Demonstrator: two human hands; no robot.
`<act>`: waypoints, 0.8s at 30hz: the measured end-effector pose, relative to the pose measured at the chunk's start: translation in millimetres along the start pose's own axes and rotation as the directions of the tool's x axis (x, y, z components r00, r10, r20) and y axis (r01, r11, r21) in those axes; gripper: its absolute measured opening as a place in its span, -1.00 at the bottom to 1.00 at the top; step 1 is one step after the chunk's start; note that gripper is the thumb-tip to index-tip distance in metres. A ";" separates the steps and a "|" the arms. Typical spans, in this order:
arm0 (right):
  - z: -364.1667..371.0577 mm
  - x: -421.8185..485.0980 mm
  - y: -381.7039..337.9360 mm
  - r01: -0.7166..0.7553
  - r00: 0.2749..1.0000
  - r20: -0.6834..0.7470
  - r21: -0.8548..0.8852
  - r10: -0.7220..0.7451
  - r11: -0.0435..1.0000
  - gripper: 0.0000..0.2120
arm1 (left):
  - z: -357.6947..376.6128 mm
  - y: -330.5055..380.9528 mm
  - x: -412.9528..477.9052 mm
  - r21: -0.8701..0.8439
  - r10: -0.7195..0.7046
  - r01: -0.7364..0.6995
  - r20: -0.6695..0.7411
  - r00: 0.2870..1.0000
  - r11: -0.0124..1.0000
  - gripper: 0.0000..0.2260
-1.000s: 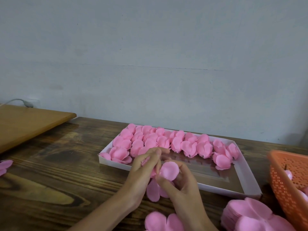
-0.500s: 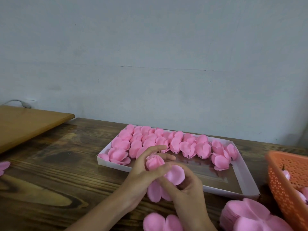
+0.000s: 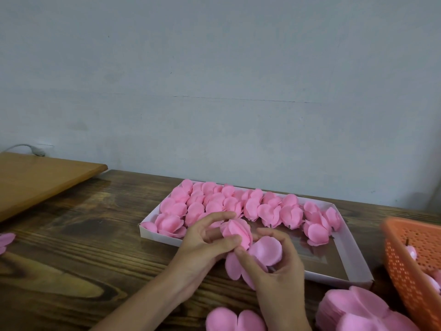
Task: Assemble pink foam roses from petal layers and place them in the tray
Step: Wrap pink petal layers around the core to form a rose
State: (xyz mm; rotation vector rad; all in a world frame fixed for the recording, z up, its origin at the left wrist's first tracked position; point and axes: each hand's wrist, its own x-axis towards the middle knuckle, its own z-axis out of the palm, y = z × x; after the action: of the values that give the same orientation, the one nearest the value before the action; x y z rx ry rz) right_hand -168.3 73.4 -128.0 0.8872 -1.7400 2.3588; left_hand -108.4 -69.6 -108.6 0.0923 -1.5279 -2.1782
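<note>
A half-built pink foam rose is held over the near edge of the white tray. My left hand pinches its tight bud between thumb and fingers. My right hand curls round the loose outer petal layer under the bud, with more petals hanging below. Several finished roses fill the tray's far and left parts; its near right floor is bare.
A stack of petal layers lies at the bottom right, another layer at the bottom centre. An orange basket with buds stands at the right. A lighter wooden board sits at the far left, a stray petal near it.
My left fingers have drawn back, uncovering the bud, and now pinch it lower. The outer petal in my right hand has swung rightward and down.
</note>
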 end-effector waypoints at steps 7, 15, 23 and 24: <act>6.4 -3.1 -9.8 -0.062 0.998 0.014 0.044 0.062 0.997 -0.85 | -2.7 3.2 -1.0 0.125 0.044 -0.046 0.024 0.999 0.991 -0.60; 1.4 -1.3 -5.0 -0.020 1.000 -0.014 -0.036 0.020 0.999 -0.83 | 0.1 5.3 -3.0 0.259 0.116 -0.136 0.089 0.989 0.956 -0.66; 3.1 -1.7 -5.2 0.020 0.999 -0.025 -0.021 -0.021 1.000 -0.82 | 0.3 7.2 -4.2 0.310 0.153 -0.178 0.101 0.983 0.934 -0.65; 3.2 -2.0 -4.4 0.025 0.999 -0.024 -0.028 -0.025 0.999 -0.81 | 0.4 7.5 -4.2 0.309 0.153 -0.177 0.102 0.983 0.934 -0.60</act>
State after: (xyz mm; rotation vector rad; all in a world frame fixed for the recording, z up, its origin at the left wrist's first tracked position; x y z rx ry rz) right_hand -163.6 72.6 -124.6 0.8676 -1.7373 2.3147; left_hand -102.2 -69.5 -102.6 -0.0158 -1.8495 -1.8104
